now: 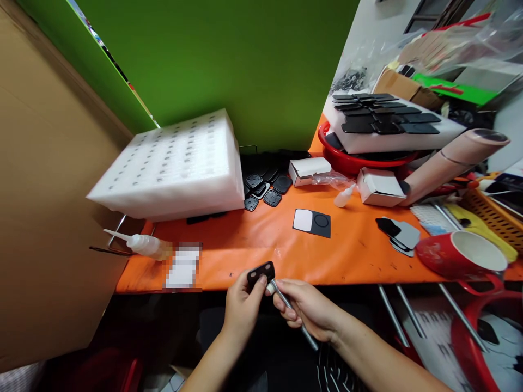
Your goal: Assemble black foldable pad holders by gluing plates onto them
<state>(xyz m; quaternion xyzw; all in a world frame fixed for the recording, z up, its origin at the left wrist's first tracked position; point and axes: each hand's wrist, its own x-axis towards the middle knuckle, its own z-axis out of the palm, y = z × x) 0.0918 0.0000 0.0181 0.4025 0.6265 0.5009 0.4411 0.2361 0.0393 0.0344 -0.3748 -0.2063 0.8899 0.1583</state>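
Observation:
Near the table's front edge, my left hand [244,300] is closed on a small black plate [256,272] with round spots on its face, the thumb pressing on it. My right hand [304,307] wraps round a thin ribbed metal rod [307,336], whose upper end meets the plate's lower right corner. The rod slants down to the right, out past the fingers. Beyond the hands lies a dark card [321,223] with a white square on its left half. Black square pieces [272,197] are heaped farther back.
A white foam block [175,169] stands back left, with a squeeze bottle [147,246] in front. Small boxes [381,188], a dropper bottle [344,196], a red basin [355,162], a pink tumbler [453,163] and a red mug [445,253] are on the right of the orange table [237,245].

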